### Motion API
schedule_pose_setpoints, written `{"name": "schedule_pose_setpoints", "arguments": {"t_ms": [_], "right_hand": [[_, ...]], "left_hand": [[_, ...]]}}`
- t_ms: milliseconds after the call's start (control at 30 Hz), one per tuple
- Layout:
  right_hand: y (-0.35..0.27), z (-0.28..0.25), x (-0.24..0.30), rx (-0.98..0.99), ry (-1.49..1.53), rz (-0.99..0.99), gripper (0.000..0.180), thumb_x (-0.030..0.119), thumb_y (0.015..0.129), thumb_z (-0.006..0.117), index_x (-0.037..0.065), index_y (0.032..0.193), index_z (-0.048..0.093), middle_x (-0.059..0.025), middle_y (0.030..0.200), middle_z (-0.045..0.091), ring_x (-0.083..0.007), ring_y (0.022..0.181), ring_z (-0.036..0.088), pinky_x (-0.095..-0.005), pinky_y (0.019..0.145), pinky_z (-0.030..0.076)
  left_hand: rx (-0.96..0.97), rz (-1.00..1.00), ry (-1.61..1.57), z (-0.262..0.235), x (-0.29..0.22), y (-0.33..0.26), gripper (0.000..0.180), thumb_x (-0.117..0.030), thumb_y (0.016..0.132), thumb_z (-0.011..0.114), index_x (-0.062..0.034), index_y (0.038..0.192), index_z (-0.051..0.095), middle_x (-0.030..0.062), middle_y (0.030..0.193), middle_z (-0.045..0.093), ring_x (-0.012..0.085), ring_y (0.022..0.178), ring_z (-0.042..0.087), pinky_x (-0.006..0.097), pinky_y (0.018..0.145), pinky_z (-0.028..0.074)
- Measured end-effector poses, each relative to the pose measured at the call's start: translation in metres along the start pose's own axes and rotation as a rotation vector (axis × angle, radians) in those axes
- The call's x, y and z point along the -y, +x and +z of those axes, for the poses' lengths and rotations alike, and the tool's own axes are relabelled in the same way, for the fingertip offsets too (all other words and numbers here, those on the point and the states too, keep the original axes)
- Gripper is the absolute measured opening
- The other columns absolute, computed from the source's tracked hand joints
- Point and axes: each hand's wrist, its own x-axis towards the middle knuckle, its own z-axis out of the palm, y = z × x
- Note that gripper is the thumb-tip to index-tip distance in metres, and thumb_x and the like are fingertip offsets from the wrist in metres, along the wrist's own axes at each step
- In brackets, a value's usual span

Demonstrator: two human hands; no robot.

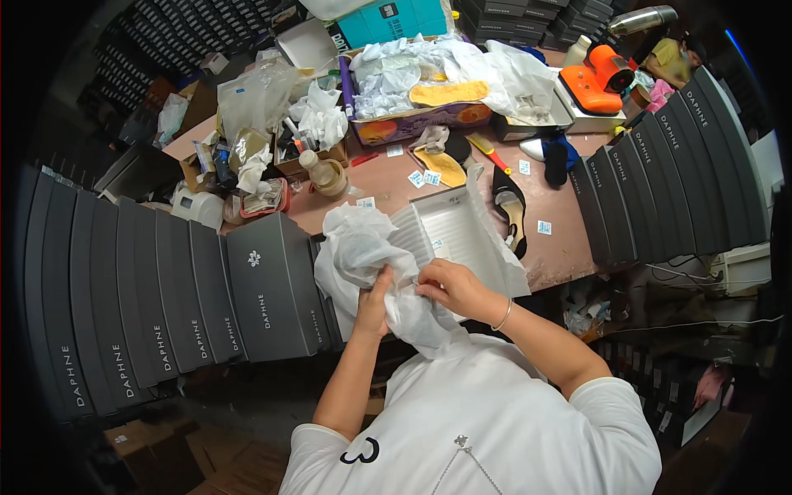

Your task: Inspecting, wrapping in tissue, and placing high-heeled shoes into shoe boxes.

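Observation:
A crumpled bundle of white tissue paper is held up in front of my chest. My left hand is closed around its lower side, thumb on top. With fingers pinched, my right hand grips the paper's right edge. Something darker shows faintly through the paper, but its kind is hidden. Just beyond my right hand lies an open white-lined shoe box, with thin white sheeting along its sides. A black shoe lies on the pink table to the right of this box.
Dark grey shoe boxes line the left, and more boxes the right. At the back stand a carton of crumpled paper and an orange device. Yellow insoles, a jar and a red-yellow tool lie nearer. Another person is far right.

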Motion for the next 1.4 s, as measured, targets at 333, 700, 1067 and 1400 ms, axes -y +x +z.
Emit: {"name": "schedule_pose_setpoints", "arguments": {"t_ms": [333, 700, 1067, 1400], "right_hand": [[0.005, 0.000, 0.006, 0.153, 0.322, 0.300, 0.026, 0.024, 0.077, 0.072, 0.004, 0.083, 0.056, -0.0095, 0.081, 0.057, -0.0316, 0.076, 0.060, -0.0362, 0.066, 0.049], [-0.007, 0.023, -0.006, 0.127, -0.066, -0.123, 0.016, 0.015, 0.083, 0.063, 0.007, 0.091, 0.053, -0.0102, 0.090, 0.052, -0.0314, 0.077, 0.058, -0.0390, 0.065, 0.048], [0.064, -0.024, -0.015, -0.139, -0.330, -0.217, 0.018, 0.016, 0.081, 0.065, 0.006, 0.091, 0.053, -0.0110, 0.084, 0.056, -0.0317, 0.074, 0.060, -0.0389, 0.063, 0.049], [-0.021, 0.025, 0.004, 0.124, -0.483, -0.070, 0.086, 0.017, 0.067, 0.078, 0.009, 0.141, 0.034, -0.0197, 0.120, 0.051, -0.0344, 0.113, 0.049, -0.0415, 0.092, 0.046]], "left_hand": [[-0.087, 0.327, 0.366, -0.026, 0.020, -0.011, 0.040, -0.004, 0.084, 0.067, -0.0033, 0.121, 0.053, 0.0053, 0.115, 0.058, 0.0166, 0.105, 0.055, 0.032, 0.092, 0.045], [-0.169, 0.123, 0.151, -0.015, 0.001, -0.009, 0.038, -0.009, 0.087, 0.065, -0.0050, 0.122, 0.052, 0.0065, 0.117, 0.057, 0.0169, 0.107, 0.055, 0.031, 0.091, 0.046], [-0.042, -0.085, 0.085, -0.024, 0.004, 0.005, 0.034, -0.020, 0.093, 0.058, 0.0027, 0.118, 0.056, 0.0107, 0.116, 0.061, 0.0201, 0.100, 0.062, 0.031, 0.086, 0.051], [-0.213, 0.088, 0.079, -0.001, 0.015, 0.018, 0.040, -0.022, 0.096, 0.054, 0.0047, 0.125, 0.049, 0.0109, 0.123, 0.055, 0.0211, 0.112, 0.054, 0.034, 0.097, 0.043]]}}
